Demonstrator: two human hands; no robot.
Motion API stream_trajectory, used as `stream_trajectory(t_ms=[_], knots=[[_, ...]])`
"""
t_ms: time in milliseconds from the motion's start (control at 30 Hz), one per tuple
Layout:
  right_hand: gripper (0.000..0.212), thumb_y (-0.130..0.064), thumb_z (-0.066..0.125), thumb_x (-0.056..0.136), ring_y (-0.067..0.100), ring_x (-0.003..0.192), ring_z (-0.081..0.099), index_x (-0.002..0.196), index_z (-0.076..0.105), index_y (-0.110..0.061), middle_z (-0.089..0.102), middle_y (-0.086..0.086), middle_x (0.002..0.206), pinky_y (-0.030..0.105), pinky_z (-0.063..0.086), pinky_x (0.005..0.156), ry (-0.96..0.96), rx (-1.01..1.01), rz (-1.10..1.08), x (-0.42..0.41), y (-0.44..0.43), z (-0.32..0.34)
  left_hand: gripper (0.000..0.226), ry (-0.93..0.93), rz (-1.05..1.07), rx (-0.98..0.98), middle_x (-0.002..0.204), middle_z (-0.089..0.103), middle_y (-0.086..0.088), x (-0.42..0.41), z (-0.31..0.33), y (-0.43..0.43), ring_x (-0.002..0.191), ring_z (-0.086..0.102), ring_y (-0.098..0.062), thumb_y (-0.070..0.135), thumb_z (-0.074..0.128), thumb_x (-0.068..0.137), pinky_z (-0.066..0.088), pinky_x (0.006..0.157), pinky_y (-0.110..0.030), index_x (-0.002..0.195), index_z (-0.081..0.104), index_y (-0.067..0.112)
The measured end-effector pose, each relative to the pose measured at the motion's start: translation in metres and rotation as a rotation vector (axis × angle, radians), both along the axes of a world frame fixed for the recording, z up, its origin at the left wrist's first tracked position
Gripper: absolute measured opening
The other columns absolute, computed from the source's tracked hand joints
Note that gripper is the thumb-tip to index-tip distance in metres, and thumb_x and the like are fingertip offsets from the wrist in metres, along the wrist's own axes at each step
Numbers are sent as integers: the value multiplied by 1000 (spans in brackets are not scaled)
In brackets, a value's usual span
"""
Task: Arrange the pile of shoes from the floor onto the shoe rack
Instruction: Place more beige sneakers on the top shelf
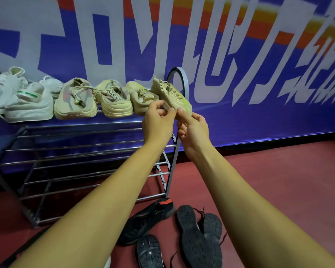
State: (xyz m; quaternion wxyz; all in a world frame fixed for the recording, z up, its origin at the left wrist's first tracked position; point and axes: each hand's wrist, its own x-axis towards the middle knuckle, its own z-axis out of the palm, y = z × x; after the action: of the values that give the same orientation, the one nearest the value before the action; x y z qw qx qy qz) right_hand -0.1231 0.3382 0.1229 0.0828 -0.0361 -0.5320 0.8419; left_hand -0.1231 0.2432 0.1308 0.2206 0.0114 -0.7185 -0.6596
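The beige shoe (171,94) with a yellow-green tinge at its toe is at the right end of the top tier of the shoe rack (89,151), last in a row of pale shoes and just beside the rack's curved grey end loop (182,82). Both hands are on its near end: the left hand (159,120) has thumb and fingers pinched on the sole edge, and the right hand (192,130) pinches the toe from the other side, thumb on top. The shoe's long axis runs away from the person toward the banner wall, toe near, heel far and tilted up, so from the grip the body of the shoe lies ahead and slightly left. I cannot tell whether its sole already bears on the rails or is carried. The two hands are about equally near; the left sits between this shoe and its beige neighbour (143,97), which it touches or nearly does. To my eye the move in hand is squaring it beside that neighbour without crowding the loop. Writing: a heel strap on the third beige shoe (116,99) reads something like "SPORIN", upside down and uncertain; green lettering on a white shoe (27,101) is too blurred. The banner's large white characters (124,35) are cropped and unreadable. Four dark shoes (197,235) wait on the red floor (278,180) below.
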Motion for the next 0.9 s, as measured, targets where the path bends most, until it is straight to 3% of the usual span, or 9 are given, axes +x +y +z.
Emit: stream_trajectory(t_ms=[133, 300, 433, 500, 600, 733, 800, 900], knots=[[58, -23, 79, 86, 5, 56, 56, 133, 50, -3, 69, 11, 98, 17, 41, 44, -8, 4, -15, -8, -2, 0, 40, 9, -28, -50, 103, 66, 8, -4, -2, -4, 84, 59, 6, 26, 66, 93, 41, 63, -7, 131, 55, 20], [57, -24, 79, 86, 4, 57, 58, 131, 53, 0, 70, 13, 102, 16, 43, 44, 12, 48, -64, -13, -11, 3, 48, 1, -88, -82, 87, 68, 14, -9, 1, -16, 88, 62, 1, 22, 65, 94, 44, 74, -14, 141, 56, 21], [55, -39, 78, 85, 9, 77, 65, 124, 60, -5, 73, 10, 112, 17, 47, 54, 21, 230, -137, -14, -10, 9, 52, -20, -106, -44, 90, 66, 10, -11, 1, -17, 89, 61, 1, 26, 65, 95, 40, 71, -9, 144, 52, 22], [46, -39, 75, 88, 8, 72, 64, 117, 65, -4, 74, 5, 99, 14, 46, 51, 4, 242, -141, -9, -8, 10, 52, -23, -100, -45, 86, 67, 10, -10, 2, -16, 87, 60, 2, 26, 66, 94, 42, 71, -10, 144, 52, 21], [35, -32, 74, 91, 5, 49, 48, 100, 69, 1, 61, 3, 71, 16, 37, 42, -37, 107, -109, -4, -10, 5, 52, -11, -89, -87, 73, 62, 13, -9, 3, -16, 86, 60, -3, 24, 66, 93, 46, 79, -18, 144, 53, 21], [24, -30, 73, 91, 6, 45, 41, 89, 71, -6, 54, -1, 60, 19, 31, 43, -96, -33, -72, -4, -20, 3, 49, 49, -92, -170, 70, 55, 14, -8, 6, -18, 82, 57, -8, 23, 66, 91, 52, 87, -32, 139, 59, 27], [27, -31, 73, 91, 5, 46, 43, 96, 73, -5, 55, -2, 61, 19, 32, 44, -73, -38, -75, -7, -18, 9, 48, 55, -102, -188, 78, 64, 14, -9, 9, -18, 85, 61, -9, 23, 66, 91, 54, 91, -38, 138, 59, 27], [29, -33, 73, 91, 4, 43, 43, 99, 72, -5, 56, -4, 58, 19, 33, 43, -75, -28, -72, -15, -14, 11, 59, 16, -132, -217, 104, 73, 7, -8, 12, -16, 107, 64, -11, 20, 64, 91, 51, 93, -32, 147, 48, 26]])
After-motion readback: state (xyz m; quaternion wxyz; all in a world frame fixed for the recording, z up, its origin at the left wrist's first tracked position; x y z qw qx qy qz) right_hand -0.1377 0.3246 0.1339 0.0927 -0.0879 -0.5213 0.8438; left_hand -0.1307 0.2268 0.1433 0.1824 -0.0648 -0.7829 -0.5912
